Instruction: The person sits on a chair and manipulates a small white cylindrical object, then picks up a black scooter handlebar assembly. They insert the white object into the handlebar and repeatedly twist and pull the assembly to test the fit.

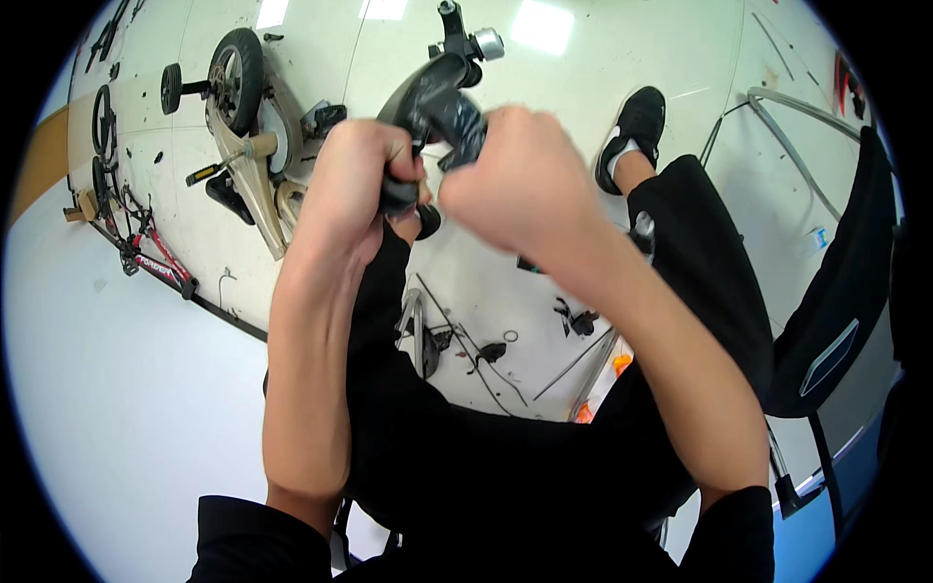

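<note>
Up in front of me is a black curved bicycle handlebar (400,105), with a black clamp or lever part and a silver bell (489,44) at its far end. My left hand (352,175) is closed round its near end, thumb towards the middle. Shiny, crumpled black plastic film (452,119) hangs on the bar's right side. Closed in a fist, my right hand (520,175) grips the film's end; its fingertips are hidden. Both hands are above my knees, a short gap apart.
Left on the floor lies a beige bike frame (255,185) with a black-tyred wheel (236,83). A red bike frame (160,257) is by the wall. Loose cables and small black parts (494,352) lie below me. A black chair (836,282) stands right. My shoe (637,131) is ahead.
</note>
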`<state>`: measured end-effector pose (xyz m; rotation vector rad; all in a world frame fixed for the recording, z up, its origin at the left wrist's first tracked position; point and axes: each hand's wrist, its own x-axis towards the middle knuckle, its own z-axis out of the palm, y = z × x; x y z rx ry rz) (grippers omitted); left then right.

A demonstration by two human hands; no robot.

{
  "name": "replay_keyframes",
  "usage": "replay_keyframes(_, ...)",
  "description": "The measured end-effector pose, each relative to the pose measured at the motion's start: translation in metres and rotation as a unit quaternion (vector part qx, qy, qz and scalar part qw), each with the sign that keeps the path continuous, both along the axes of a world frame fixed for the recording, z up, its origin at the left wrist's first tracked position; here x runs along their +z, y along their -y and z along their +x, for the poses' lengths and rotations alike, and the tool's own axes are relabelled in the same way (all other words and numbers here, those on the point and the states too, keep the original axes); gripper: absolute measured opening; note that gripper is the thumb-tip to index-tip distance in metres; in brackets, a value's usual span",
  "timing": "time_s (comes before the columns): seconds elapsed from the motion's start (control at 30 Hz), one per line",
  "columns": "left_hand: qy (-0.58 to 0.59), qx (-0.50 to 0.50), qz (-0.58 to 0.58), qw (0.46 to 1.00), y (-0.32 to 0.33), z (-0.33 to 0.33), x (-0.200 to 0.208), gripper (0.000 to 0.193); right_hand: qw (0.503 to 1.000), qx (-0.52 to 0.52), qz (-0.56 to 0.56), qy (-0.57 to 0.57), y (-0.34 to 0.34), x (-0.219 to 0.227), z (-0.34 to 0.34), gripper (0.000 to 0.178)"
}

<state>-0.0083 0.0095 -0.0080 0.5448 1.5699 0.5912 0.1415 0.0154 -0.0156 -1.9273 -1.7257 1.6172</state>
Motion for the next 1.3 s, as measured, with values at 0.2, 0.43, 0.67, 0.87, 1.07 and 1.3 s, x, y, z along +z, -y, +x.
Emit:
replay_keyframes(0.2,0.025,-0.003,-0.009,1.0,0.0,-0.007,-0.01,0.007,0.999,-0.008,0.011,-0.052,0.014,0.0,-0.01,0.019)
replay_keyframes(0.43,0.001,0.017,-0.008,1.0,-0.01,0.008,0.0,0.005,0.998,-0.034,0.035,-0.031,0.003,-0.002,-0.008,0.018)
replay_keyframes(0.67,0.01,-0.02,-0.028,0.999,-0.004,0.006,-0.002,0.007,0.993,-0.037,0.108,0.02,0.007,-0.008,-0.005,0.019)
replay_keyframes(0.87,0.003,0.021,-0.016,1.0,0.001,0.011,0.0,0.008,1.0,-0.022,0.02,0.005,0.001,0.0,0.0,0.015)
replay_keyframes(1.07,0.012,0.049,-0.004,0.999,-0.003,0.016,-0.006,0.007,0.998,-0.003,-0.068,-0.009,-0.012,0.009,0.003,0.015)
replay_keyframes(1.3,0.016,0.064,-0.04,0.997,0.007,0.016,-0.003,0.006,0.999,0.006,-0.039,-0.01,-0.004,0.001,0.002,0.014)
